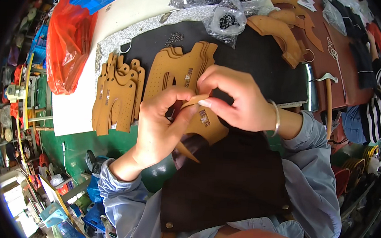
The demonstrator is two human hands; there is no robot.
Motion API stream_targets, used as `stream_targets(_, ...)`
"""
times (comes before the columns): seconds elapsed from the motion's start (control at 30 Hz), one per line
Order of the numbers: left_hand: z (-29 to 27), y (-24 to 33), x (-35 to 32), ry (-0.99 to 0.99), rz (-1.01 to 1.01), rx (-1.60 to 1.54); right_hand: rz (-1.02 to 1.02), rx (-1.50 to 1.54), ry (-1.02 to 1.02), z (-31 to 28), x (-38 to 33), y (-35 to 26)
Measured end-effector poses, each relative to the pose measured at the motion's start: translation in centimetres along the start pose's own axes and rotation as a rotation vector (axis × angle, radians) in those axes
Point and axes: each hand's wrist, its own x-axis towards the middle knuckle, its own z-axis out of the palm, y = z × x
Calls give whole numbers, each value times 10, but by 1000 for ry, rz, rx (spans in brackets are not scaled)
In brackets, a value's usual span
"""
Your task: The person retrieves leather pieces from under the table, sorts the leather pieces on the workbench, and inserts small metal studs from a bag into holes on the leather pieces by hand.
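My left hand [161,123] and my right hand [240,98] meet in front of me, both closed on a tan leather piece [218,130] with dark lettering. Thumbs and fingertips pinch a curved edge of it; a pointed strip of it hangs below my left hand. Whatever small part lies between the fingertips, if any, is hidden. Just beyond my hands, a stack of similar perforated leather pieces [158,69] rests on a black mat [252,57]. Left of it, a second stack of cut leather pieces [118,97] lies near the table edge.
Small dark fasteners [174,39] lie loose on the mat. Behind them stands an open plastic bag of dark parts [227,22]. More curved leather pieces [278,34] lie at far right, near a hammer [328,91]. A red plastic bag [70,44] hangs at left. Someone in stripes [379,105] is at right.
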Motion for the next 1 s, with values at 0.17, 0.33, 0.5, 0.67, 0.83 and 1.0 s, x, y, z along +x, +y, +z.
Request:
stream_targets(0.17,-4,6,-1,98,-6,-99,-138,-110,68,-1,8,1)
stream_targets(0.33,-5,13,-5,91,-6,125,-202,-120,35,1,7,5)
stream_targets(0.5,6,8,-11,137,112,150,-384,-294,156,6,0,0)
stream_targets(0.67,5,-7,-19,114,21,94,-400,-298,192,22,-7,-1)
stream_targets(0.83,-3,-3,-9,298,92,-327,-288,235,150,-4,12,6)
stream_targets(1.0,-27,-29,-19,39,-80,-425,15,159,-92,-25,37,8)
